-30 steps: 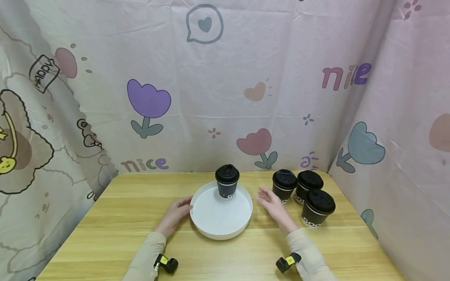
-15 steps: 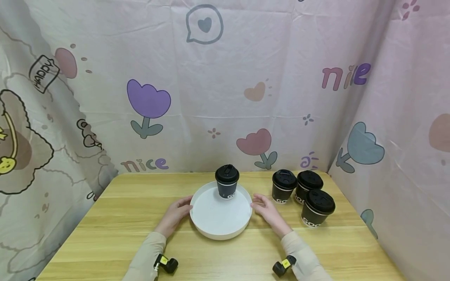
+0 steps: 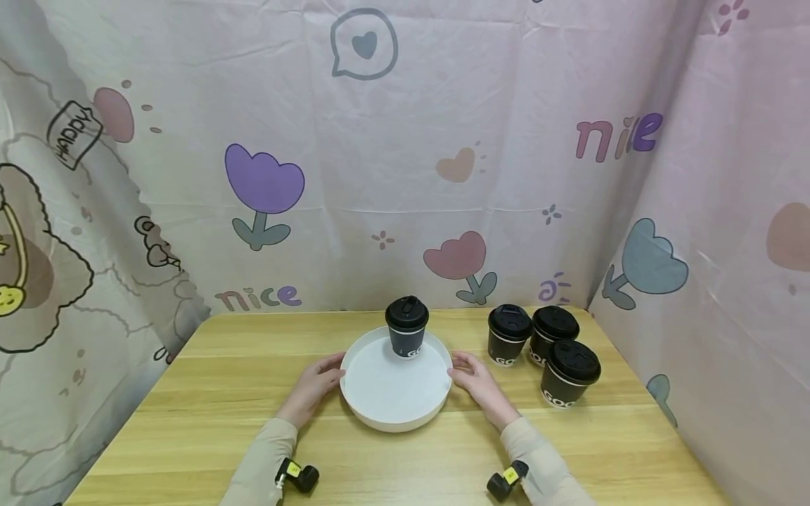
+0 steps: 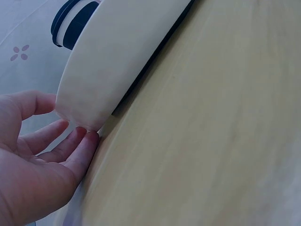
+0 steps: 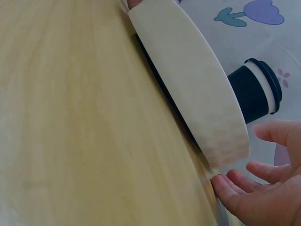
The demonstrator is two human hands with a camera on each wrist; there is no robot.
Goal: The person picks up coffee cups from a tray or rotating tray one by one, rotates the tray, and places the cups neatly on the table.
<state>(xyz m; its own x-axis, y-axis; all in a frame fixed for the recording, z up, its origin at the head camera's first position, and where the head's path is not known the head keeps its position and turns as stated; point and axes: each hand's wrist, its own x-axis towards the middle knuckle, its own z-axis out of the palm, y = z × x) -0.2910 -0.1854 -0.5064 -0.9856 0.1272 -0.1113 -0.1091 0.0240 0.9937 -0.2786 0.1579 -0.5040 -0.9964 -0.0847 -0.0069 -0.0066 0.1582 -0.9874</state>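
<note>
A round white tray (image 3: 396, 393) with a raised wall rests on the table in the middle of the head view. Toward its back stands an upright black paper cup (image 3: 407, 339) with a black lid. My left hand (image 3: 314, 388) holds the tray's left side; in the left wrist view its thumb is at the rim and its curled fingers touch the lower wall. At the right side, my right hand (image 3: 479, 385) has its fingers loosely bent around the edge. A small gap shows between those fingertips (image 5: 221, 183) and the wall in the right wrist view.
Three more lidded black cups stand at the back right: a left one (image 3: 508, 336), a rear one (image 3: 553, 334) and a front one (image 3: 570, 374). The wooden table (image 3: 240, 365) ends at a patterned curtain (image 3: 380, 154) behind and at both sides.
My right hand has moved left from beside the cups to the tray's right edge. My left hand stays at the left edge; the tray and cups keep their places. The head view shifts slightly.
</note>
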